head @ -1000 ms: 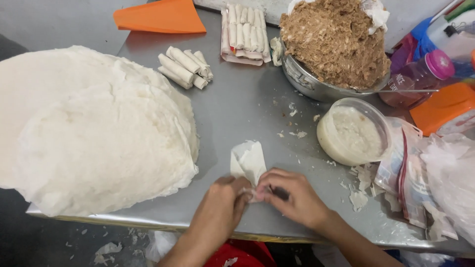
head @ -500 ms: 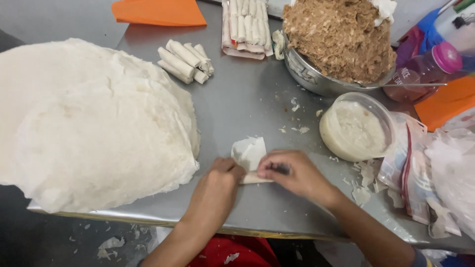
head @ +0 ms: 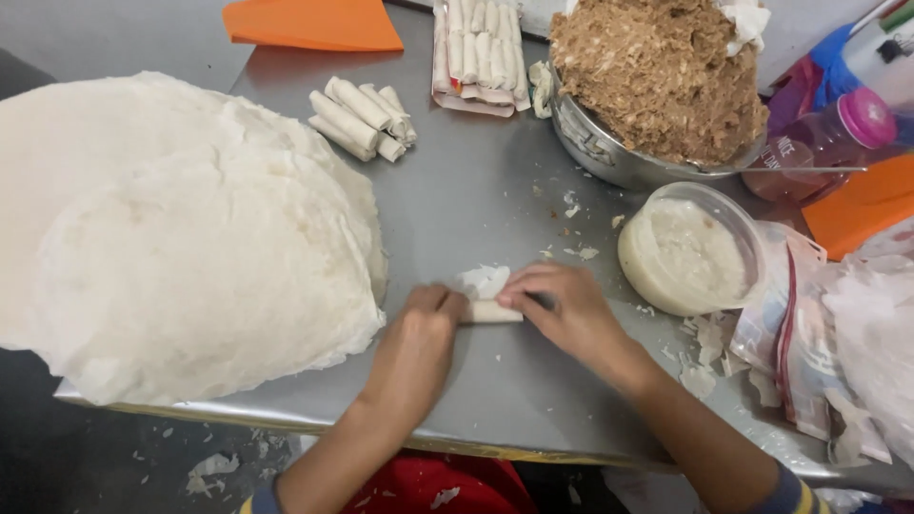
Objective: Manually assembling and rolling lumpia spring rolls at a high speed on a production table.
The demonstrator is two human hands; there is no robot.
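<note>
1. The small roll [head: 492,311] the hands are pinching is looking pale cream, same as the loose wrapper flap [head: 482,280] above it.
2. The big wrapper stack [head: 181,247] is showing off-white (slightly chalky).
3. The table [head: 476,190] is shining a dull steel grey.
4. The filling [head: 657,76] in the metal bowl [head: 600,152] is coming across as brownish tan, flecked.
5. The paste in the clear tub [head: 687,249] is looking beige-white.
6. The finished rolls [head: 362,119] are sitting pale cream too.
7. An orange sheet [head: 309,24] is glowing at the top edge.
8. The bottle [head: 838,143] is sporting a pink cap.
9. The sleeve cuff [head: 795,495] is showing blue and yellow stripes.
</note>
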